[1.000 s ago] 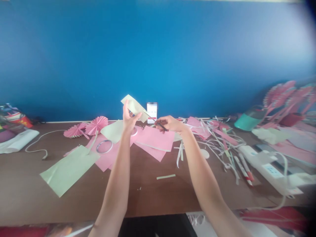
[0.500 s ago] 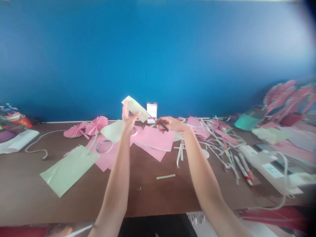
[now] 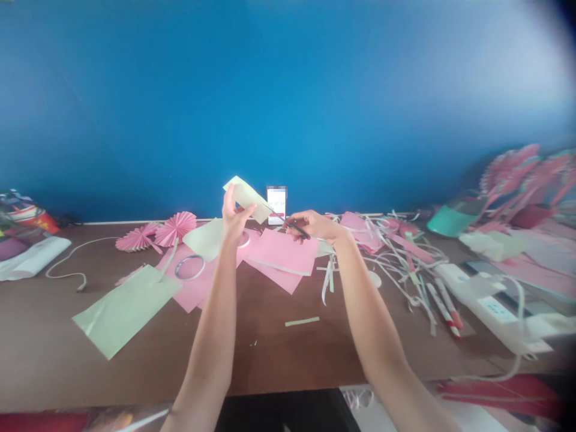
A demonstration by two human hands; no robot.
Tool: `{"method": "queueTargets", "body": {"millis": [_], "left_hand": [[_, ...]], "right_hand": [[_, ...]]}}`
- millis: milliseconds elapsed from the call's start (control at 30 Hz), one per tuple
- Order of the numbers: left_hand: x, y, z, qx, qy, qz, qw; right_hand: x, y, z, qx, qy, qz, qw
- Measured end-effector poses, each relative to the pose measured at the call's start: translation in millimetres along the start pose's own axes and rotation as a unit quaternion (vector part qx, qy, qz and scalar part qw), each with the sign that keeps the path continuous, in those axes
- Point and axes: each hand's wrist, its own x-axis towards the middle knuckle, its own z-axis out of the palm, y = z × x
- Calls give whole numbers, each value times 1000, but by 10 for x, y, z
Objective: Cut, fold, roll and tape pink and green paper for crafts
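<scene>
My left hand (image 3: pixel 234 217) pinches a pale green piece of paper (image 3: pixel 247 197) and holds it up above the table. In my right hand (image 3: pixel 310 225) is a pair of scissors (image 3: pixel 297 229) with dark handles, its blades pointing left at the paper's right edge. Whether the blades are apart is too small to tell. Below the hands lie pink paper sheets (image 3: pixel 283 252). A narrow pale green strip (image 3: pixel 302 321) rests on the table between my forearms. To the left is a larger pale green sheet (image 3: pixel 128 312), flat on the table.
Pink folded paper fans (image 3: pixel 176 228) and a tape roll (image 3: pixel 189 267) lie left. A phone (image 3: pixel 276 204) stands against the blue wall. Tangled paper strips (image 3: pixel 387 252), markers (image 3: pixel 443 309), a white power strip (image 3: pixel 490 306) and a teal container (image 3: pixel 452 219) are on the right.
Almost nothing differs. My right hand and the scissors have shifted very slightly to the right; my left hand keeps the paper at nearly the same spot.
</scene>
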Motion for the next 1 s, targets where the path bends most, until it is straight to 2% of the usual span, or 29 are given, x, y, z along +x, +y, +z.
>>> {"method": "queueTargets", "body": {"millis": [367,533,767,1000], "left_hand": [[-8,22,23,-6,7,-9,1000],[7,-19,17,-22,8,-4,1000],[8,-37,7,8,14,-15,1000],[-5,-42,50,6,3,-29,1000]], "right_hand": [[18,16,-14,4,10,-2,1000],[9,9,3,3,-12,-14,1000],[-5,-9,14,18,-38,-13,999],[10,-5,24,33,-18,3,999]]}}
